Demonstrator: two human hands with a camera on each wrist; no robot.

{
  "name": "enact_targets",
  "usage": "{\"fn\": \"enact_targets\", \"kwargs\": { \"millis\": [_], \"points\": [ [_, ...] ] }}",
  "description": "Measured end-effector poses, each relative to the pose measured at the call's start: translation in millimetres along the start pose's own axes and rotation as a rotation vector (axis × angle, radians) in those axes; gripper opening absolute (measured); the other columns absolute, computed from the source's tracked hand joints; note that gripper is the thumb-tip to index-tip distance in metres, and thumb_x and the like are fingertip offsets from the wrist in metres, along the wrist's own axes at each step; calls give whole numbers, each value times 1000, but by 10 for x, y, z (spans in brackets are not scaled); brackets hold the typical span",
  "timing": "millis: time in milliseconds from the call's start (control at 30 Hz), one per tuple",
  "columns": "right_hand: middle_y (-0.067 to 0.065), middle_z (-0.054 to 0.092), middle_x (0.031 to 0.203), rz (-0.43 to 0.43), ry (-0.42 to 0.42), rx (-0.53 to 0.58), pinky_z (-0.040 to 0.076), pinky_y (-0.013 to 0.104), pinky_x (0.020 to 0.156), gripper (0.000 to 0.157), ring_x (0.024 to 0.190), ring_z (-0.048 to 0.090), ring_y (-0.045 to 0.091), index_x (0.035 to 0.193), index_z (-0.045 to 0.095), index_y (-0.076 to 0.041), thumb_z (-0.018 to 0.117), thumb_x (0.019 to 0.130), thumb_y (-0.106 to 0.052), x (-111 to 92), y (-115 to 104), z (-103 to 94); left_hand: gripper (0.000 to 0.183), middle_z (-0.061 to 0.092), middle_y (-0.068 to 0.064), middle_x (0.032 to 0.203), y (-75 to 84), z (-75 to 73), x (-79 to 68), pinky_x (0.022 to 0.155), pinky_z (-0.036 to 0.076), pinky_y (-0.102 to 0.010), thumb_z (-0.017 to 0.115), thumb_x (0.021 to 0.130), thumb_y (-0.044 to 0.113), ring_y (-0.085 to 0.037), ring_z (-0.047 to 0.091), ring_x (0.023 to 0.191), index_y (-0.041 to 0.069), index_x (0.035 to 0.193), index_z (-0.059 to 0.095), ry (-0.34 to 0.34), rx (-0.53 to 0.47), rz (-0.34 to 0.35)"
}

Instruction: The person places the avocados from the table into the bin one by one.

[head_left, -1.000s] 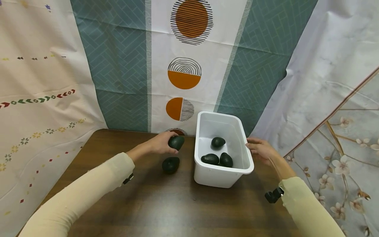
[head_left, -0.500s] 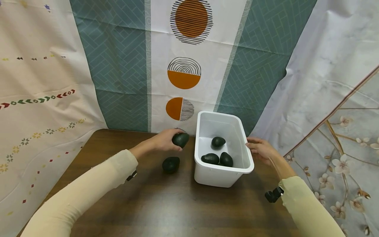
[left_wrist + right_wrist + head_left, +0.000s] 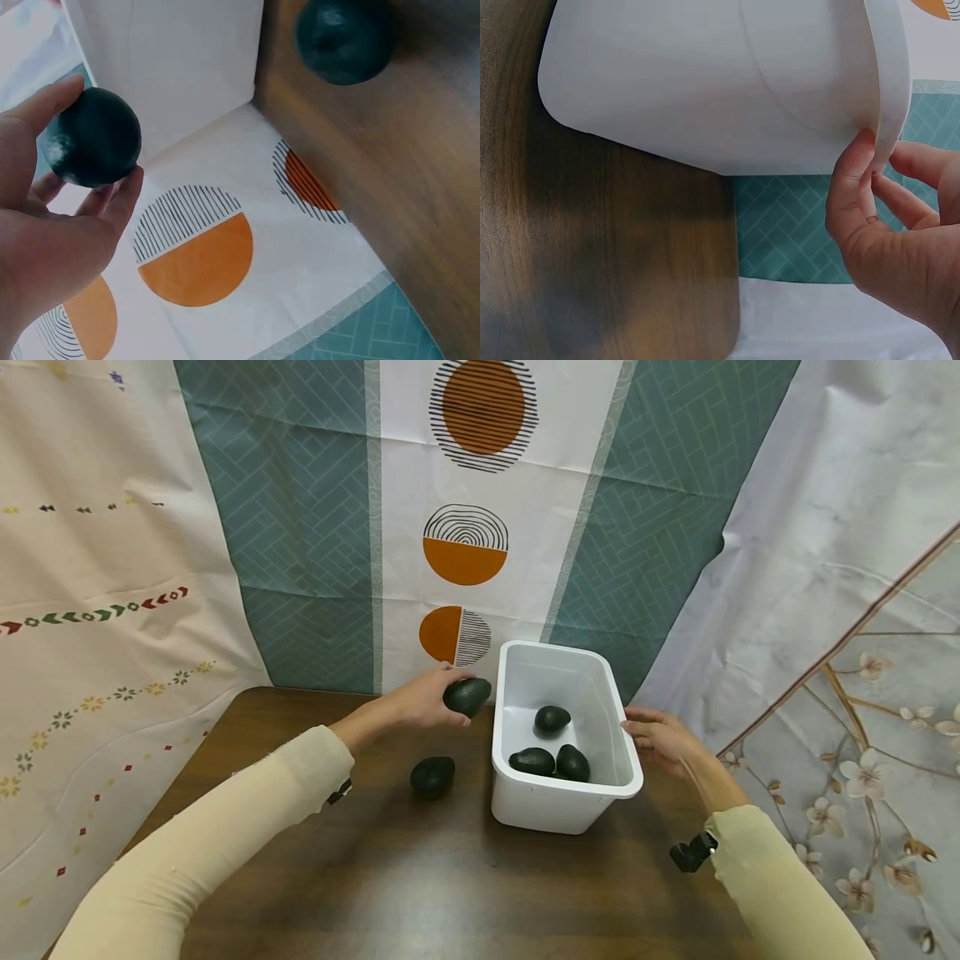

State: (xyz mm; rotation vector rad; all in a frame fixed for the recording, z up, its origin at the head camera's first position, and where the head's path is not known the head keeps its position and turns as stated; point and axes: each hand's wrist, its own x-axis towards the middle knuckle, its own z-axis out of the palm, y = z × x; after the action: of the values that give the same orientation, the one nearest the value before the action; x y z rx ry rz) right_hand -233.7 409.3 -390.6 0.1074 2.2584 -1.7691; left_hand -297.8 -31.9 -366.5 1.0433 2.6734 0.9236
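My left hand (image 3: 429,697) holds a dark green avocado (image 3: 467,697) between thumb and fingers, raised above the table just left of the white plastic bin (image 3: 517,789). The left wrist view shows this held avocado (image 3: 94,139) close to the bin's outer wall (image 3: 169,60). A second avocado (image 3: 432,777) lies on the table below the hand. Several avocados (image 3: 552,719) rest on the bin's floor, most of them near its front. On the far side, my right hand (image 3: 663,742) pinches the bin's right rim, thumb under the lip (image 3: 894,82) and fingers at its edge.
The brown wooden table (image 3: 375,877) ends at the back against a patterned cloth (image 3: 315,568). Floral fabric (image 3: 862,777) hangs along the right, and an embroidered cream cloth (image 3: 112,693) along the left.
My left hand has moved right and slightly up with its avocado, towards the bin's left rim. The right hand, the bin and the other avocados have stayed in place.
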Motion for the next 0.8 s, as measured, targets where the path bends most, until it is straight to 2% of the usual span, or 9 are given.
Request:
{"fn": "enact_targets", "kwargs": {
  "millis": [100,400,800],
  "points": [
    [-2,71,113,0,4,0,60,37,84,63,98,70,11,161,28,9,56,111,-15,4,4,-1,79,49,-18,138,45,-4,13,97,54,-45,85,89,28,-32,57,115,15,159,49,11,-10,-12],
    [-3,72,110,3,8,11,60,35,83,63,97,71,10,161,27,10,56,111,-14,7,11,-3,77,48,-15,148,149,-33,105,101,52,-45,85,89,30,-31,57,118,16,157,51,11,16,18],
    [0,72,115,5,4,7,60,35,84,65,99,71,11,162,27,10,57,111,-16,-9,-5,-10,73,51,-13,146,401,-30,228,101,50,-43,85,89,29,-29,55,122,15,153,54,-7,70,55]
  ]
}}
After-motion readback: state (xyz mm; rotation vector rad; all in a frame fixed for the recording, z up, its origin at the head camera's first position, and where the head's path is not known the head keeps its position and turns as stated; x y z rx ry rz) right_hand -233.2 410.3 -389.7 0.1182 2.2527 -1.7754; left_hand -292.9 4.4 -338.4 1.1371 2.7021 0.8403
